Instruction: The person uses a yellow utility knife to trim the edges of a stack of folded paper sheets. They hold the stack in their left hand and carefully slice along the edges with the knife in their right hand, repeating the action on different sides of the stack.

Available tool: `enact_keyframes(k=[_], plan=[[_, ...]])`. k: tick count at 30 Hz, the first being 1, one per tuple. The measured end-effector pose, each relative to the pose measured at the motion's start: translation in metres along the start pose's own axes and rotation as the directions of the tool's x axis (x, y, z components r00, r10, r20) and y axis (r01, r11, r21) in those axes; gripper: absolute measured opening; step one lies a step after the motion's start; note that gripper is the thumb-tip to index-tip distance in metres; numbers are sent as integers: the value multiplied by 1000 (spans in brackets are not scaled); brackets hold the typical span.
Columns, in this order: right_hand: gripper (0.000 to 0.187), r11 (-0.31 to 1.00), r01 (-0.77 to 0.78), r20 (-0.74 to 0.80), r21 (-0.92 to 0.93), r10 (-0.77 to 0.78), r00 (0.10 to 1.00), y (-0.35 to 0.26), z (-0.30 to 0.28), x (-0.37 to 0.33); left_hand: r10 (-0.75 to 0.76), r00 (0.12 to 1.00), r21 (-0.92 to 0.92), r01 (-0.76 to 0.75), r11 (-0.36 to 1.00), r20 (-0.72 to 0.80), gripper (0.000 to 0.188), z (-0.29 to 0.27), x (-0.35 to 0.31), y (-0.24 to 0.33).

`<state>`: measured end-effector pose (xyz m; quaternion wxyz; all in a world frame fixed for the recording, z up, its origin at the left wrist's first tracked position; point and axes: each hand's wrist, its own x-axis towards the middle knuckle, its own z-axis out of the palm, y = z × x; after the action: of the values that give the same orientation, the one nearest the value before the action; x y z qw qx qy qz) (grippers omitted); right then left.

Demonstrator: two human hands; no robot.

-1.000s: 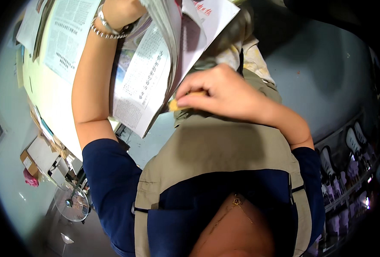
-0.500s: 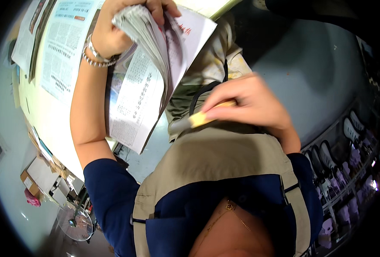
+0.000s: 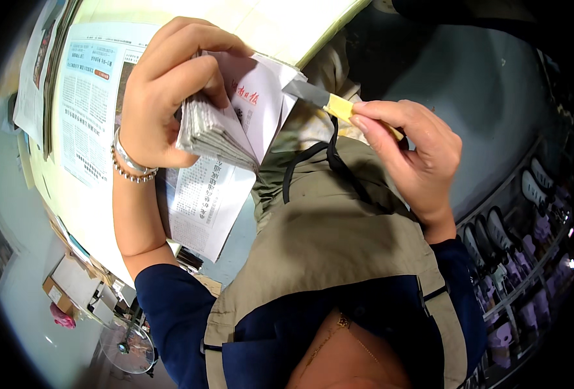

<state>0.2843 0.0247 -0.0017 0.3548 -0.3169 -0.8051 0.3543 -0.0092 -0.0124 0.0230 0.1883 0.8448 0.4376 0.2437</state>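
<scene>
My left hand (image 3: 160,97) is closed around a thick folded wad of newspaper (image 3: 219,133), with its fingers over the top and the thumb underneath. Several layers bend toward me, and the lower sheets hang past the table's edge. In my right hand (image 3: 423,142) is a knife (image 3: 309,94) with a flat grey blade and a yellow handle, pinched between thumb and fingers. Its blade points left, and the tip meets or overlaps the right edge of the newspaper; whether it lies between sheets I cannot tell.
A pale yellow-green table (image 3: 280,19) stretches across the upper left. On it lie a flat newspaper sheet (image 3: 83,91) and a paper stack (image 3: 48,78). A fan (image 3: 125,347) stands at lower left. Shoes fill a rack (image 3: 514,279) on the right.
My right hand has raised the knife from in front of my apron to the newspaper's right edge. My left hand has shifted slightly nearer, and the newspaper wad is bent over more.
</scene>
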Motion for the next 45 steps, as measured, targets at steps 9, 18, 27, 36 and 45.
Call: enact_keyframes(k=[9,18,27,36,45], plan=[[17,1000,22,19,-7,-21,1000,1,-5,-3,111,993,97,-107,989,-34,60,7,-3,-7],[18,993,-61,-122,97,73,990,8,-11,-3,87,995,135,-79,988,-52,40,6,0,2],[16,999,25,-18,22,-25,1000,-1,-15,13,112,992,133,-103,986,-65,28,8,1,2],[17,994,91,61,-52,-88,994,-4,-15,21,101,992,131,-91,987,-72,23,8,2,5],[18,992,106,57,-61,-103,993,-5,-14,25,110,991,140,-98,985,-78,24,8,3,5]])
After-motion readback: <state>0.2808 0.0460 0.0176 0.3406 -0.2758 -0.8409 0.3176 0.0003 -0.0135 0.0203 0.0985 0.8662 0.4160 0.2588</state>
